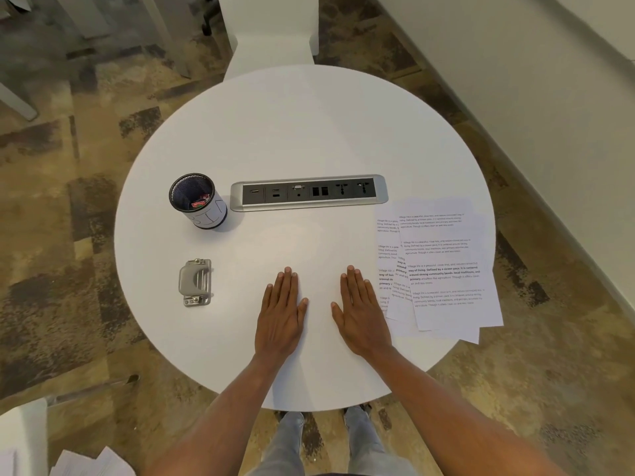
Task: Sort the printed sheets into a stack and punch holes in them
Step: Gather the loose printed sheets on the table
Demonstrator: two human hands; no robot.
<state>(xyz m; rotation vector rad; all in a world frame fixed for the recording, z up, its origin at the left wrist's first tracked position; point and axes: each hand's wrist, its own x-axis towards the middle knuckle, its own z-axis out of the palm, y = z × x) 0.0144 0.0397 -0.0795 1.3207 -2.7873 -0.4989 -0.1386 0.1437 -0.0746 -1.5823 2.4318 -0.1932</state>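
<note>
Several printed sheets (443,262) lie loosely overlapped and askew at the right edge of the round white table (302,132), some hanging past the rim. A grey metal hole punch (195,282) sits on the left side of the table. My left hand (281,314) and my right hand (360,314) rest flat, palms down, on the bare tabletop near the front, side by side and holding nothing. My right hand lies just left of the sheets, not touching them. The punch is well to the left of my left hand.
A black mesh pen cup (197,201) with a white band stands at the left, holding small items. A silver socket strip (309,193) is set in the table's middle. More paper (92,463) lies at the bottom left. A white chair (271,29) stands beyond the table.
</note>
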